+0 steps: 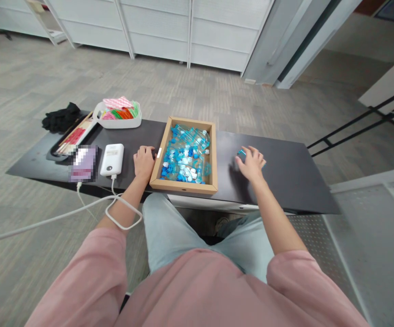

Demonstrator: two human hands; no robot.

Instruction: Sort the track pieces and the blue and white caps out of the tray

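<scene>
A brown cardboard box (pixel 214 156) sits on the dark table, filled with clear blue plastic bottles (pixel 190 136) and loose blue and white caps (pixel 187 172). My left hand (pixel 144 160) rests on the tabletop just left of the box, its fingers loosely extended toward the box wall. I cannot make out whether the fingertips touch the wall. Right of the box, my right hand (pixel 251 162) is held above the table with its fingers curved around a small clear blue bottle (pixel 241 153). The fingers and palm hide most of this bottle.
Left of my left hand lie a white power bank (pixel 112 160) and a blurred phone (pixel 84 163), with cables across my left forearm. Behind them are a black tray (pixel 58 158) with sticks, a white basket (pixel 122 122) of colourful items and black cloth (pixel 61 118).
</scene>
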